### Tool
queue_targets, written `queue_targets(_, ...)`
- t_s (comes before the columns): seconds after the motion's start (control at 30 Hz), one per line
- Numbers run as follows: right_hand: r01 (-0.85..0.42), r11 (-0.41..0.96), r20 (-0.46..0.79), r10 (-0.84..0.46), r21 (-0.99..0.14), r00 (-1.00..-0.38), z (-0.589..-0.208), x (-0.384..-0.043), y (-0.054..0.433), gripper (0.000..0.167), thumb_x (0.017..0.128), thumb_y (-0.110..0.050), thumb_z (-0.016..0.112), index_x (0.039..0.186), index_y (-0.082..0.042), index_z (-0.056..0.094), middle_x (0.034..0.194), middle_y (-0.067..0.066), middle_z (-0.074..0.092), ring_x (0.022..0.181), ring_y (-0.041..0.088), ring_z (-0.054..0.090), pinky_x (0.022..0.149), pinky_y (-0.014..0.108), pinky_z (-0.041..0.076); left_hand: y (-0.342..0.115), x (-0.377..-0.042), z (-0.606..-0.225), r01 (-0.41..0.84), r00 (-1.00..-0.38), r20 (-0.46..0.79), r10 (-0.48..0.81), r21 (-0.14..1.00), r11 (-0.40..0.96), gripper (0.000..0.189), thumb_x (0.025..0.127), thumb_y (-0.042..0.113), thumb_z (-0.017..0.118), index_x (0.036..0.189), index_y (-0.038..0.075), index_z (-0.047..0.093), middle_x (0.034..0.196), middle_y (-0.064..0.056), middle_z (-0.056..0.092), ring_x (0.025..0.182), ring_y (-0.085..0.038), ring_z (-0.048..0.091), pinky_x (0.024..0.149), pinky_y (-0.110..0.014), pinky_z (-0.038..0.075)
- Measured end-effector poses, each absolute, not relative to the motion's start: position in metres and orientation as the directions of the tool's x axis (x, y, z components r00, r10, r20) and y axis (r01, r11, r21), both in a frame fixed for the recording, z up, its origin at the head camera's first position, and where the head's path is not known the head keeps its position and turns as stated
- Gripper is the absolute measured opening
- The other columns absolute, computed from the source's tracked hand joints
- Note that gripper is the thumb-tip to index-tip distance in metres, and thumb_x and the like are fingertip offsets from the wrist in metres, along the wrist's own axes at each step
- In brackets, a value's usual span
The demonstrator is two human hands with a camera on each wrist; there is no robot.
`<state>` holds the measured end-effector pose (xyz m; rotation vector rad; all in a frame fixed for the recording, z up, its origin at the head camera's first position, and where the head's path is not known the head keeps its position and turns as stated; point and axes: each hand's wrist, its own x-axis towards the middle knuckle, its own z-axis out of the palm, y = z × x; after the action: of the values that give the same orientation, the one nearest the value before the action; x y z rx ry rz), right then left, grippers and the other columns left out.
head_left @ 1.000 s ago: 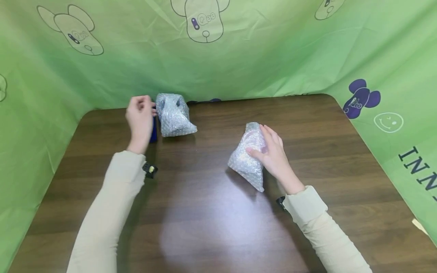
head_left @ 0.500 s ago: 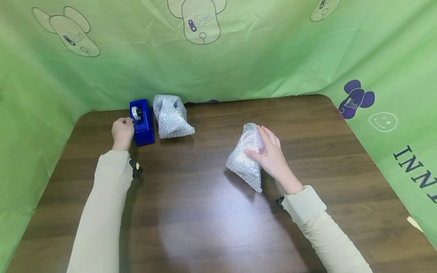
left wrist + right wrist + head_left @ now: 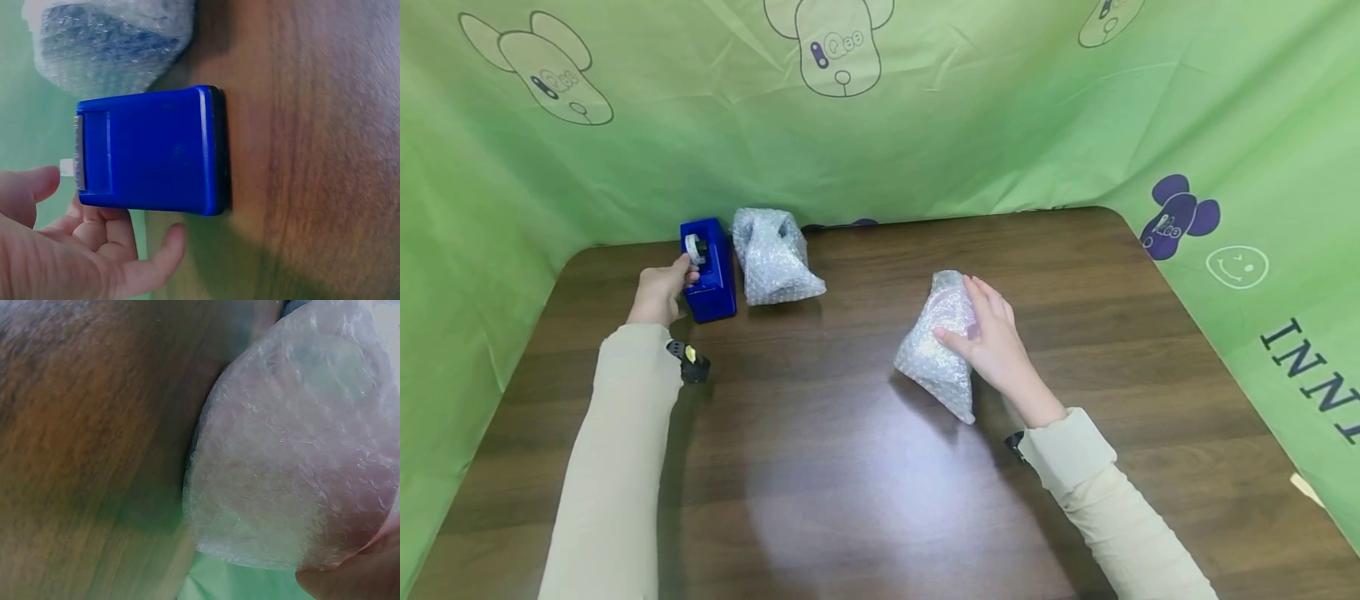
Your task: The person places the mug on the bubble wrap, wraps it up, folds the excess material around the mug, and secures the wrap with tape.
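A blue tape dispenser (image 3: 715, 283) with a white tape roll stands at the table's back left. My left hand (image 3: 658, 292) is at its left side. In the left wrist view the thumb (image 3: 44, 181) is at the short white tape end (image 3: 67, 167), and the other fingers lie loosely bent along the dispenser's side, apart from the thumb. Right of centre, my right hand (image 3: 996, 346) holds a bubble-wrapped item (image 3: 936, 350) between thumb and fingers. Something round and pinkish shows faintly through the wrap (image 3: 281, 444); its kind is unclear.
Close to the dispenser's right sits a second bubble-wrapped bundle (image 3: 775, 262), also visible beside it in the left wrist view. A green printed cloth (image 3: 985, 108) hangs behind and around the brown wooden table (image 3: 820, 467).
My left hand has moved left and down from over the dispenser to its left side, and its thumb has come to the tape end. The right hand keeps holding the wrapped item.
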<state>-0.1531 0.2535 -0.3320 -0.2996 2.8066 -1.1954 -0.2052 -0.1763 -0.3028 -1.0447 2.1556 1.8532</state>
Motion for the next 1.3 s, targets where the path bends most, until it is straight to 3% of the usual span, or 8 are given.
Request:
queue_targets(0.13, -0.156, 0.671, 0.019, -0.207, -0.725, -0.978, -0.333, -0.152, 0.253, 0.086, 0.086, -0.033, 0.067, 0.153, -0.009, 0.018, 0.159, 0.015, 0.016, 0.145, 0.038, 0.012, 0.114, 0.062, 0.02, -0.178, -0.204, -0.298, -0.592, -0.748, -0.549, -0.373, 0.806, 0.001, 0.026, 0.098, 0.041, 0.044, 0.087, 0.02, 0.055, 0.053, 0.019, 0.053, 0.095, -0.001, 0.048, 0.116, -0.052, 0.025)
queue_targets(0.23, -0.161, 0.666, 0.026, -0.208, -0.729, -0.978, -0.333, -0.152, 0.253, 0.086, 0.086, -0.031, 0.068, 0.152, -0.008, 0.018, 0.159, 0.015, 0.017, 0.145, 0.038, 0.012, 0.115, 0.062, 0.019, -0.18, -0.202, -0.296, -0.592, -0.743, -0.581, -0.332, 0.802, -0.079, 0.035, 0.098, 0.043, 0.043, 0.076, 0.022, 0.06, 0.053, 0.017, 0.054, 0.074, 0.0, 0.048, 0.113, -0.046, 0.026)
queue_targets(0.43, -0.164, 0.655, 0.032, -0.208, -0.738, -0.978, -0.333, -0.152, 0.252, 0.086, 0.086, -0.031, 0.068, 0.152, -0.008, 0.019, 0.158, 0.015, 0.017, 0.145, 0.038, 0.012, 0.115, 0.061, 0.018, -0.184, -0.2, -0.287, -0.553, -0.727, -0.623, -0.291, 0.781, -0.291, 0.046, 0.097, 0.035, 0.05, 0.055, 0.02, 0.061, 0.048, 0.013, 0.055, 0.05, -0.001, 0.047, 0.081, -0.031, 0.03)
queue_targets(0.57, -0.161, 0.651, 0.032, -0.205, -0.742, -0.978, -0.335, -0.153, 0.252, 0.086, 0.085, -0.03, 0.069, 0.152, -0.007, 0.019, 0.158, 0.016, 0.017, 0.145, 0.038, 0.012, 0.116, 0.06, 0.018, -0.184, -0.202, -0.283, -0.575, -0.712, -0.646, -0.274, 0.761, -0.301, 0.041, 0.095, 0.031, 0.054, 0.056, 0.02, 0.06, 0.05, 0.013, 0.058, 0.052, -0.001, 0.05, 0.099, -0.034, 0.028)
queue_targets(0.7, -0.156, 0.645, 0.031, -0.201, -0.748, -0.979, -0.335, -0.154, 0.253, 0.087, 0.085, -0.029, 0.07, 0.152, -0.007, 0.019, 0.158, 0.017, 0.017, 0.145, 0.039, 0.012, 0.116, 0.06, 0.017, -0.187, -0.205, -0.281, -0.626, -0.679, -0.705, -0.205, 0.702, -0.34, 0.04, 0.097, 0.033, 0.051, 0.059, 0.021, 0.06, 0.053, 0.013, 0.06, 0.065, 0.0, 0.05, 0.121, -0.047, 0.006)
queue_targets(0.9, -0.147, 0.64, 0.026, -0.194, -0.754, -0.981, -0.336, -0.153, 0.253, 0.087, 0.085, -0.029, 0.07, 0.152, -0.007, 0.018, 0.158, 0.017, 0.016, 0.145, 0.04, 0.011, 0.116, 0.06, 0.016, -0.192, -0.21, -0.281, -0.656, -0.642, -0.765, -0.059, 0.587, -0.475, 0.031, 0.098, 0.033, 0.048, 0.075, 0.017, 0.061, 0.052, 0.006, 0.061, 0.083, -0.002, 0.05, 0.119, -0.049, -0.003)
queue_targets(1.03, -0.143, 0.641, 0.026, -0.189, -0.754, -0.982, -0.334, -0.152, 0.253, 0.088, 0.085, -0.029, 0.07, 0.152, -0.007, 0.018, 0.158, 0.017, 0.016, 0.145, 0.04, 0.012, 0.116, 0.061, 0.017, -0.189, -0.213, -0.281, -0.602, -0.65, -0.757, -0.071, 0.57, -0.559, 0.018, 0.098, 0.029, 0.048, 0.087, 0.018, 0.056, 0.053, 0.003, 0.061, 0.072, -0.005, 0.057, 0.117, -0.051, -0.007)
queue_targets(1.3, -0.141, 0.639, 0.025, -0.186, -0.756, -0.982, -0.334, -0.152, 0.253, 0.088, 0.085, -0.03, 0.069, 0.152, -0.007, 0.018, 0.158, 0.017, 0.015, 0.145, 0.04, 0.012, 0.115, 0.061, 0.017, -0.182, -0.212, -0.278, -0.531, -0.686, -0.719, -0.112, 0.601, -0.598, 0.033, 0.099, 0.024, 0.049, 0.07, 0.012, 0.058, 0.053, 0.005, 0.059, 0.058, -0.005, 0.058, 0.115, -0.056, -0.014)
